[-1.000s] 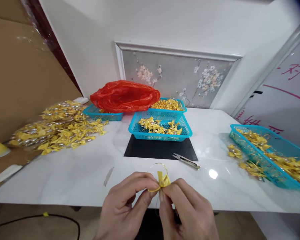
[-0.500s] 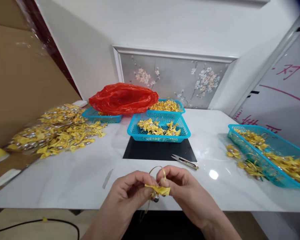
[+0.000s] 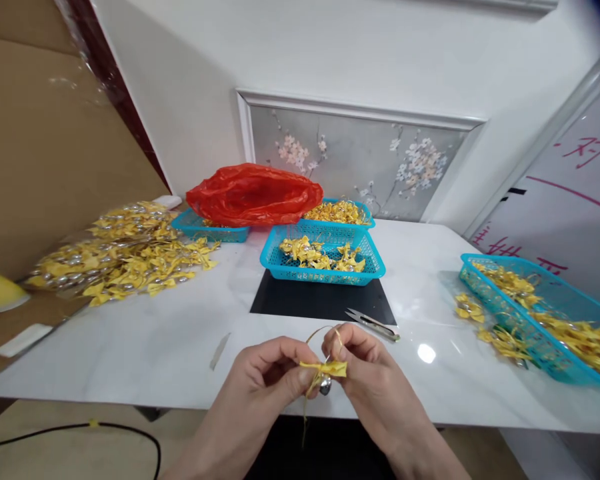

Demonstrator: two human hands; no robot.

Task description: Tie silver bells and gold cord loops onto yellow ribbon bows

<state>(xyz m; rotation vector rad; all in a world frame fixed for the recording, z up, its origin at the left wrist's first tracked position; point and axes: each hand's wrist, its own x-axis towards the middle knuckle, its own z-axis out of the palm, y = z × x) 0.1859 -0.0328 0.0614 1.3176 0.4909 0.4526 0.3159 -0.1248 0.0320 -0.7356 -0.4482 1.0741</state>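
Observation:
Between my hands, over the table's near edge, is a yellow ribbon bow (image 3: 334, 369) with a silver bell (image 3: 325, 385) hanging under it. My left hand (image 3: 275, 380) is closed, pinching the bow's left end between thumb and fingers. A thin gold cord (image 3: 316, 331) arches above the bow, and a loose tail of it dangles below. My right hand (image 3: 367, 373) is closed too, with the cord's looped end pinched at its fingertips close above the bow. Its fingertips partly hide where cord and bow meet.
Thread snips (image 3: 373, 325) lie at the front of a black mat (image 3: 320, 298). On the mat's back part stands a blue basket (image 3: 325, 275) holding yellow bows. Further blue baskets, a red plastic bag (image 3: 253, 200) and heaped bows (image 3: 145, 263) surround it. At right is a long blue basket (image 3: 540, 333).
My right fingers have lifted slightly off the bow, drawing the cord up. The bow and bell have shifted a little right and up in view, and the view itself has turned slightly.

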